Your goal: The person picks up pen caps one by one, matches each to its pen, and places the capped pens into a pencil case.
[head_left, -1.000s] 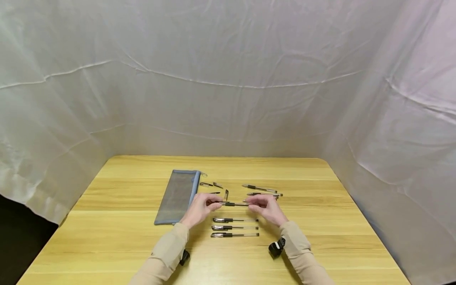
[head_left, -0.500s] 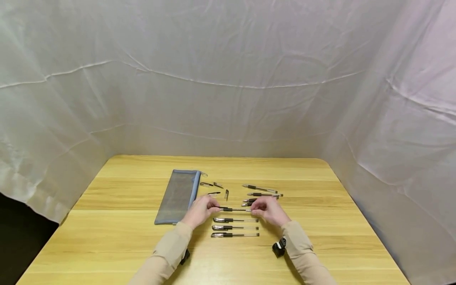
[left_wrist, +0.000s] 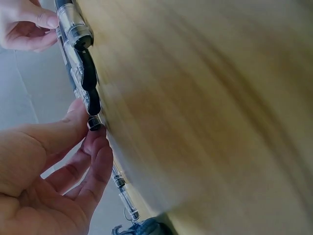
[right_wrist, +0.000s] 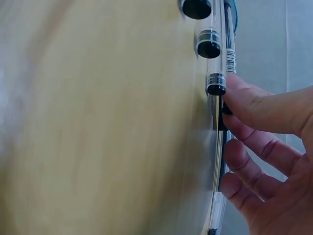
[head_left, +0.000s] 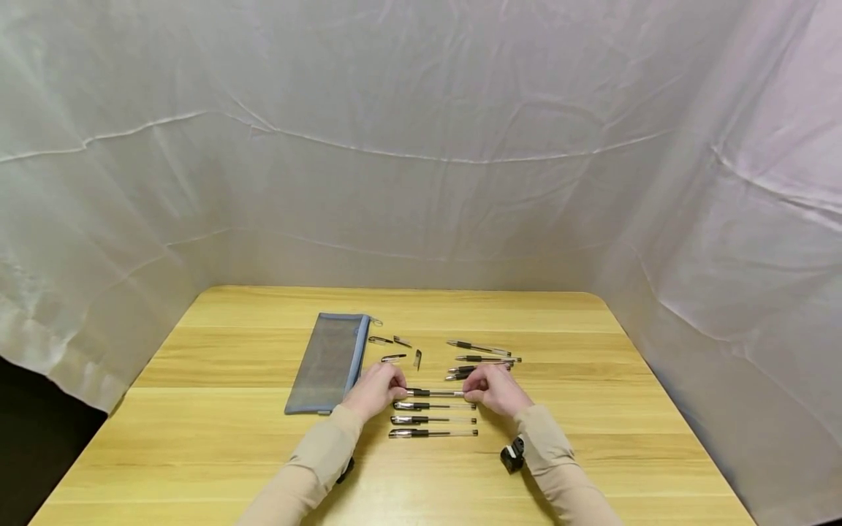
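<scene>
Slim clear-barrelled pen w/ black grip and black cap [head_left: 430, 393] is held level btwn both hands, just beyond three matching capped pens [head_left: 433, 420] rowed on the pale wood-grain counter [head_left: 197, 453]. Left hand [head_left: 375, 389] pinches the cap end w/ thumb and fingers; right hand [head_left: 498, 391] pinches the clear tail end. Hard to say if the pen touches down yet, b/c wrist views run nearly edge-on. Step looks like squaring it up w/ the row: best match cap ends, set it parallel, release both ends tog. so it doesn't roll. Mind fingers nr the next pen; a nudge could skew it. Beyond: four uncapped black-grip pens [head_left: 485, 359], four small black-and-clear plastic caps [head_left: 393, 358]; blue-trimmed grey mesh pouch [head_left: 325, 365] to the left.
</scene>
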